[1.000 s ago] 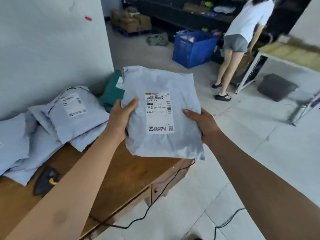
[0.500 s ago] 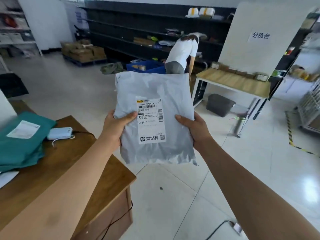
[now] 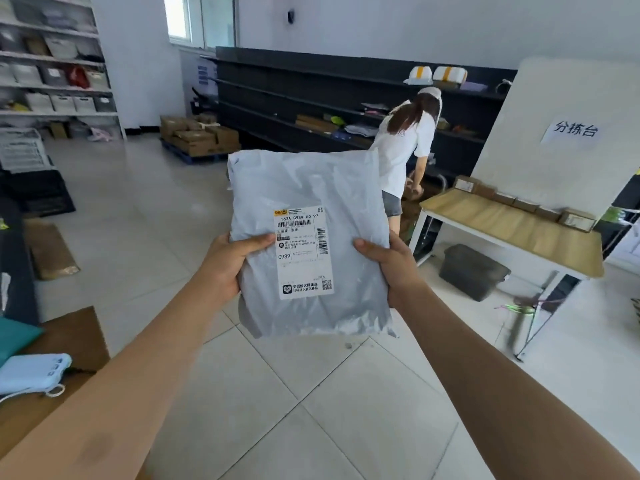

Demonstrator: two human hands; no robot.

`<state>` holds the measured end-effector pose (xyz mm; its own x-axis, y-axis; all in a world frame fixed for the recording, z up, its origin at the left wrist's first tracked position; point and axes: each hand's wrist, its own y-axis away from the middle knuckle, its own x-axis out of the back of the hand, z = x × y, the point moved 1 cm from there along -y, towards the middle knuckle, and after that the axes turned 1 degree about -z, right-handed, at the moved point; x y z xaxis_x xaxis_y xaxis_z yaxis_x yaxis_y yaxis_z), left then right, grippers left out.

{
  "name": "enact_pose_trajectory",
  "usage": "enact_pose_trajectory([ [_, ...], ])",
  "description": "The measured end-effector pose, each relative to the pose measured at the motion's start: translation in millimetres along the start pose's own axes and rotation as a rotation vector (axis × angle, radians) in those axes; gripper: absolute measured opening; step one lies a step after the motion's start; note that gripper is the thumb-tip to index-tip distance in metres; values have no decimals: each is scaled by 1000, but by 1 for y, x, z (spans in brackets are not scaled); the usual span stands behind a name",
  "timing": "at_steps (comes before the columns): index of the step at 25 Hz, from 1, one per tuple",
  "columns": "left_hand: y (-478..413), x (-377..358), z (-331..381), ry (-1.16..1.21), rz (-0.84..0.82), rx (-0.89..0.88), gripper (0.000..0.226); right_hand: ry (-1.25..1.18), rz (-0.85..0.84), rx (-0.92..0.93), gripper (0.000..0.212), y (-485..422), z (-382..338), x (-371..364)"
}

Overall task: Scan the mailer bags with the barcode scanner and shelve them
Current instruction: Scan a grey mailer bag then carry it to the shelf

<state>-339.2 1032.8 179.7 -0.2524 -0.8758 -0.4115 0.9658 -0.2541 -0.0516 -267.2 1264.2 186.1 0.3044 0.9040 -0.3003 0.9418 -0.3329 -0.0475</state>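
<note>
**Between both hands: one grey mailer, held upright, label outward**

Between the two hands, out in front of the body and above the tiled floor, a grey mailer is held upright and clear of every surface. Its white label faces the camera, with barcodes and the printed code 0989 legible.

Left hand: clamped on the mailer's left edge, thumb across the front and touching the label's left margin. The fingers are behind the bag and hidden.

Right hand: clamped on the right edge, thumb on the front just right of the label. The fingers are likewise hidden.

Below and left of the grip stands a wooden desk. A pale blue power bank and a teal bag lie on it.

Beyond the grip, dark shelving runs along the far wall with scattered parcels on it. A person in a white shirt bends toward its lower shelves, partly covered by the mailer's upper right corner.

Right of the grip stands a light-topped table with small boxes along its back edge and a dark bin beneath. Far left of the grip, a white rack holds parcels.
</note>
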Motion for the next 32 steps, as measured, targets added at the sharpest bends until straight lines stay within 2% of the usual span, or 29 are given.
enact_pose_trajectory([
  [3,-59,-8,-4,-25,41,-25,22,-23,-44,-10,40,-69,3,3],
  [5,-97,-7,-9,-23,88,-45,28,-15,-93,-27,35,-123,11,1],
  [7,-130,1,-11,-19,187,-80,39,-8,-194,-61,33,-182,20,-10],
  [8,-145,6,-9,-18,244,-110,34,8,-246,-64,34,-207,24,-20],
  [11,-179,21,8,-34,425,-230,14,-4,-460,-82,38,-280,33,-62],
  [14,-208,33,33,-55,558,-325,19,-39,-630,-129,39,-344,29,-115],
  [17,-227,54,55,-57,660,-393,34,-76,-771,-169,44,-388,35,-172],
  [21,-258,117,83,-111,775,-446,35,-118,-928,-246,47,-442,75,-267],
  [25,-298,204,112,-125,924,-475,45,-120,-1030,-293,38,-489,118,-387],
  [29,-331,280,165,-134,1097,-513,38,-100,-1152,-350,33,-525,147,-516],
  [32,-351,335,197,-152,1224,-561,28,-53,-1220,-372,36,-547,172,-613],
])
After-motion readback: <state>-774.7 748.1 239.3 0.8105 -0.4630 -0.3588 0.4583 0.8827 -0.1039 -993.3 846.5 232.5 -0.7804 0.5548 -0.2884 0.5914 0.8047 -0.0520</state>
